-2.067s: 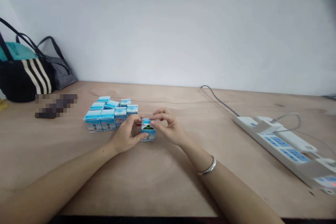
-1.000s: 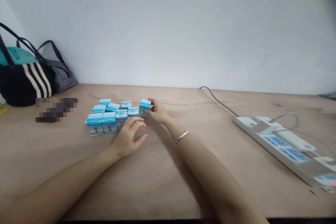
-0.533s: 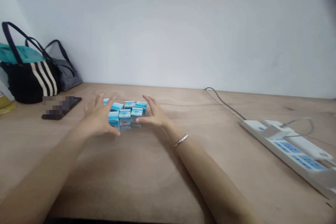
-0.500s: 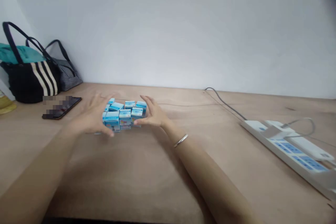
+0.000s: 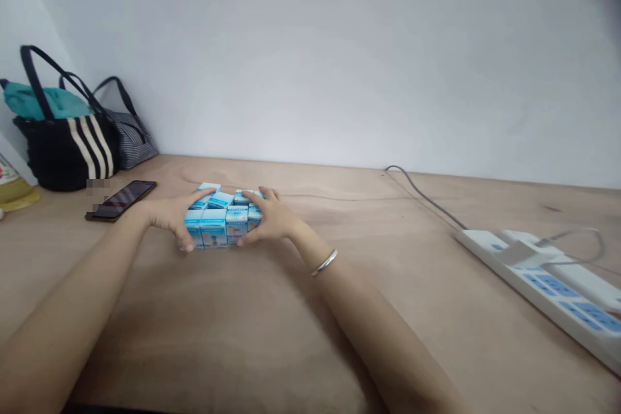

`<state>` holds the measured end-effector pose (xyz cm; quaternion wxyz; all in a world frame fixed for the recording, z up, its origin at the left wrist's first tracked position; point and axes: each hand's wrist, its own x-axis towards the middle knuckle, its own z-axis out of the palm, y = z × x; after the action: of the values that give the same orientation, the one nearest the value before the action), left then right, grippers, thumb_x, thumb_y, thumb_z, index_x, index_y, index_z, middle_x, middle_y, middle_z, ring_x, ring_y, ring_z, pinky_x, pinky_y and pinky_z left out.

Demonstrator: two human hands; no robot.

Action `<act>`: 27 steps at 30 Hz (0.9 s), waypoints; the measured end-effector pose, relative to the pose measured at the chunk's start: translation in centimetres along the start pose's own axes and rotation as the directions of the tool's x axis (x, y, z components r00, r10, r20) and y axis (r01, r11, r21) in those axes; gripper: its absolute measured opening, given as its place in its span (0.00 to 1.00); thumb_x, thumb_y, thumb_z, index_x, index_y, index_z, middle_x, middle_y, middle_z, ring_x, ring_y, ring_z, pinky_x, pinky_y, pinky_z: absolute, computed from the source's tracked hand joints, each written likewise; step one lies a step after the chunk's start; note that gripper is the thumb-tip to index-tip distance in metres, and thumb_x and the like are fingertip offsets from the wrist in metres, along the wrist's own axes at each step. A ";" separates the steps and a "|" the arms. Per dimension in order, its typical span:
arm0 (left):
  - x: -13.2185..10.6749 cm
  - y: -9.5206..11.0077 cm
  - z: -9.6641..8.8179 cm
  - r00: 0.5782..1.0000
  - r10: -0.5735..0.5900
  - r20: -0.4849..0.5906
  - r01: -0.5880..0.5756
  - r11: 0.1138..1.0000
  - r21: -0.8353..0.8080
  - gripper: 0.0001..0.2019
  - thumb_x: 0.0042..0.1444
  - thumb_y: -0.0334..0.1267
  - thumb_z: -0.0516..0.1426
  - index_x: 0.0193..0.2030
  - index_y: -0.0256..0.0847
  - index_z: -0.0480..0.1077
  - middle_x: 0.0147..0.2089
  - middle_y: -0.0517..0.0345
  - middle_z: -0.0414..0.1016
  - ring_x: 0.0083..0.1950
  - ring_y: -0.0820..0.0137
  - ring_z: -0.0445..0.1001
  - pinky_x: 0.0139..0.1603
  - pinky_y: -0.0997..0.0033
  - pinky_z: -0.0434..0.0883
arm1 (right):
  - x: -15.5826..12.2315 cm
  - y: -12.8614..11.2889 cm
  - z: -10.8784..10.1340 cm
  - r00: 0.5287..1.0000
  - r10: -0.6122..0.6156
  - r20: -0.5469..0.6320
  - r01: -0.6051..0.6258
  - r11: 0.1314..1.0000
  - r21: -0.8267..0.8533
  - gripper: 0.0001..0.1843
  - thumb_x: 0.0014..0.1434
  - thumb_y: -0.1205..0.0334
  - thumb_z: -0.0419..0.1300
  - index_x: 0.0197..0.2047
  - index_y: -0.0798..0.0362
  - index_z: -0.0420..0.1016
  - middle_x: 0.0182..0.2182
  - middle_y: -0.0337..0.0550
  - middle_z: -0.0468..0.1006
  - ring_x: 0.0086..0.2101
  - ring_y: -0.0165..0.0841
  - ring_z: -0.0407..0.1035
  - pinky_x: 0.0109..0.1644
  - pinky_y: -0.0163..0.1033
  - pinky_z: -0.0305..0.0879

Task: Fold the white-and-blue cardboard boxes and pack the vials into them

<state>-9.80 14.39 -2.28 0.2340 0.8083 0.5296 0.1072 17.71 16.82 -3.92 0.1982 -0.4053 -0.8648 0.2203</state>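
Observation:
Several small white-and-blue cardboard boxes [image 5: 214, 229] stand packed together in a tight block on the wooden table [image 5: 233, 330]. My left hand [image 5: 169, 217] presses against the block's left side, with its fingers reaching over the top. My right hand [image 5: 272, 217] cups the right side, its fingers curled over the boxes. Between my hands, the block's front faces show, while its side faces are hidden. A silver bangle [image 5: 324, 263] circles my right wrist.
A black phone [image 5: 121, 199] lies left of my left hand. Behind it stand a black striped tote [image 5: 68, 155] and a grey striped bag [image 5: 133, 149] against the wall. A white power strip [image 5: 538, 278] with a grey cable [image 5: 422, 194] lies at right.
My hands have closed inward on both sides, and the boxes now sit tighter together. The view has also tilted slightly, shifting the bags and power strip in the frame.

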 end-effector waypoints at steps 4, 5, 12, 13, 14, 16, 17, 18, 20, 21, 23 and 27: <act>1.2 1.0 1.1 0.994 -0.021 -0.111 0.020 1.000 -0.009 0.59 0.30 0.52 0.67 0.68 0.47 0.43 0.67 0.47 0.54 0.63 0.52 0.62 0.57 0.59 0.66 | 0.0 0.6 0.2 0.998 -0.010 -0.062 0.013 0.999 0.046 0.59 0.28 0.44 0.73 0.64 0.45 0.57 0.63 0.55 0.48 0.62 0.54 0.48 0.62 0.54 0.51; 1.6 1.3 1.5 0.991 -0.017 -0.129 0.015 1.000 -0.012 0.58 0.30 0.53 0.67 0.68 0.47 0.44 0.66 0.48 0.56 0.62 0.53 0.63 0.56 0.59 0.66 | 0.0 1.0 0.0 0.996 -0.008 -0.086 0.013 0.998 0.055 0.58 0.28 0.46 0.73 0.64 0.46 0.58 0.62 0.55 0.49 0.61 0.53 0.49 0.62 0.53 0.52; 6.6 5.1 4.2 0.968 0.025 -0.248 -0.035 0.999 -0.037 0.56 0.25 0.52 0.69 0.65 0.47 0.53 0.65 0.47 0.58 0.60 0.50 0.65 0.54 0.58 0.68 | -1.7 6.2 -3.6 0.987 -0.015 -0.159 0.020 0.999 0.026 0.54 0.26 0.48 0.75 0.60 0.48 0.65 0.60 0.53 0.56 0.61 0.52 0.51 0.62 0.54 0.52; 7.5 5.6 4.6 0.968 0.023 -0.250 -0.032 0.999 -0.032 0.57 0.23 0.53 0.69 0.65 0.47 0.54 0.66 0.46 0.56 0.61 0.49 0.63 0.55 0.57 0.68 | -2.1 7.0 -4.2 0.987 -0.018 -0.159 0.020 1.000 0.012 0.54 0.27 0.48 0.74 0.59 0.48 0.65 0.60 0.54 0.57 0.60 0.52 0.52 0.62 0.55 0.52; 8.3 6.1 4.9 0.968 0.019 -0.252 -0.027 0.999 -0.029 0.57 0.23 0.54 0.69 0.65 0.47 0.54 0.67 0.45 0.55 0.62 0.48 0.62 0.56 0.56 0.67 | -2.4 7.7 -4.8 0.984 -0.012 -0.177 0.013 1.000 0.001 0.53 0.27 0.48 0.74 0.59 0.48 0.66 0.60 0.54 0.57 0.60 0.52 0.52 0.62 0.55 0.51; 9.7 6.6 5.2 0.971 -0.001 -0.240 -0.007 0.999 -0.032 0.58 0.22 0.55 0.69 0.65 0.47 0.53 0.67 0.44 0.53 0.62 0.47 0.61 0.56 0.53 0.66 | -2.7 8.7 -5.4 0.977 0.004 -0.212 -0.008 1.000 -0.017 0.52 0.28 0.48 0.74 0.59 0.49 0.66 0.60 0.55 0.58 0.60 0.52 0.53 0.62 0.55 0.52; 10.2 6.8 5.2 0.973 -0.011 -0.232 0.004 0.999 -0.033 0.59 0.22 0.55 0.69 0.65 0.47 0.53 0.67 0.44 0.53 0.63 0.46 0.61 0.56 0.53 0.66 | -2.8 9.0 -5.5 0.973 0.012 -0.231 -0.017 1.000 -0.021 0.52 0.29 0.48 0.74 0.59 0.50 0.66 0.60 0.55 0.58 0.59 0.52 0.54 0.62 0.55 0.52; 10.6 6.8 5.2 0.975 -0.019 -0.223 0.013 0.999 -0.031 0.59 0.22 0.56 0.68 0.66 0.48 0.52 0.67 0.44 0.53 0.63 0.47 0.60 0.57 0.53 0.65 | -2.8 9.2 -5.5 0.969 0.018 -0.245 -0.025 0.999 -0.022 0.51 0.30 0.48 0.74 0.59 0.50 0.66 0.60 0.55 0.57 0.59 0.52 0.54 0.62 0.55 0.52; 11.3 6.7 5.0 0.977 -0.022 -0.213 0.017 1.000 -0.024 0.59 0.23 0.56 0.68 0.66 0.47 0.50 0.67 0.46 0.53 0.63 0.48 0.60 0.59 0.54 0.63 | -2.6 9.3 -5.2 0.964 0.024 -0.265 -0.030 0.999 -0.018 0.51 0.31 0.48 0.73 0.59 0.51 0.66 0.61 0.56 0.56 0.60 0.51 0.54 0.62 0.54 0.52; 11.5 6.6 4.9 0.977 -0.020 -0.213 0.016 1.000 -0.023 0.59 0.23 0.56 0.68 0.66 0.47 0.50 0.67 0.46 0.54 0.64 0.49 0.60 0.59 0.55 0.62 | -2.4 9.4 -5.0 0.963 0.025 -0.269 -0.030 0.999 -0.014 0.50 0.32 0.49 0.73 0.59 0.51 0.66 0.61 0.56 0.55 0.60 0.51 0.53 0.62 0.53 0.52; 11.7 6.3 4.5 0.978 -0.016 -0.210 0.010 1.000 -0.028 0.60 0.23 0.56 0.68 0.66 0.46 0.50 0.67 0.46 0.54 0.64 0.50 0.60 0.60 0.56 0.62 | -2.0 9.4 -4.6 0.962 0.029 -0.272 -0.031 1.000 -0.003 0.51 0.31 0.49 0.73 0.59 0.52 0.65 0.61 0.57 0.54 0.61 0.51 0.52 0.62 0.53 0.52; 10.9 6.0 3.4 0.971 -0.008 -0.240 0.014 1.000 0.027 0.58 0.27 0.61 0.66 0.66 0.44 0.49 0.69 0.45 0.49 0.67 0.47 0.52 0.63 0.52 0.57 | -1.6 9.1 -4.6 0.923 0.064 -0.378 -0.053 0.998 0.040 0.50 0.35 0.43 0.71 0.59 0.56 0.64 0.59 0.59 0.57 0.60 0.50 0.53 0.62 0.53 0.52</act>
<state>1.00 21.42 -3.10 0.1576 0.7897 0.5599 0.1950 26.67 21.81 -5.37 0.3608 -0.4631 -0.7943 0.1562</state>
